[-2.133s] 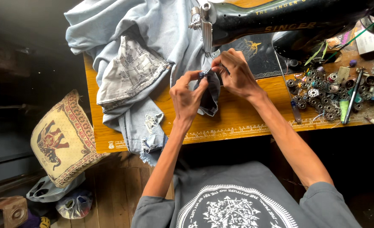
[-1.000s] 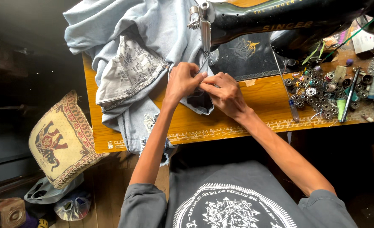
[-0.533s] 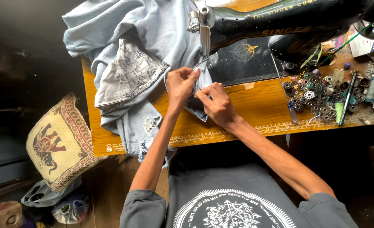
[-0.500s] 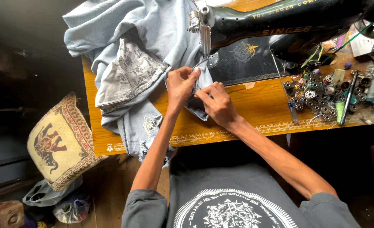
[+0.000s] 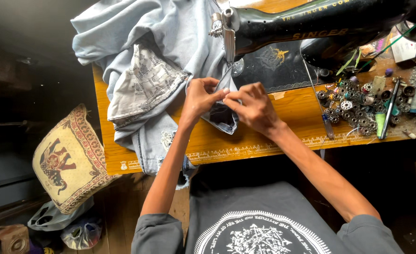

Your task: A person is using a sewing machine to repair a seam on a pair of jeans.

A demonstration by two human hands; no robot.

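Note:
A pair of light blue jeans (image 5: pixel 137 42) lies heaped over the left of a wooden sewing table (image 5: pixel 292 113), one pocket lining turned out. My left hand (image 5: pixel 199 96) and my right hand (image 5: pixel 251 107) meet just below the needle of a black sewing machine (image 5: pixel 311 28). Both pinch a small dark denim patch (image 5: pixel 222 116) against a fold of the jeans. Fingertips touch over the patch's top edge.
Several metal bobbins and thread spools (image 5: pixel 358 106) lie scattered at the table's right, with a green pen (image 5: pixel 381 123) among them. A patterned cushion (image 5: pixel 67 157) with an elephant motif leans at the left, plastic bags (image 5: pixel 62 226) on the floor below it.
My hands drifted left and up towards the needle with the patch, then settled; now both pinch it close together under the presser foot.

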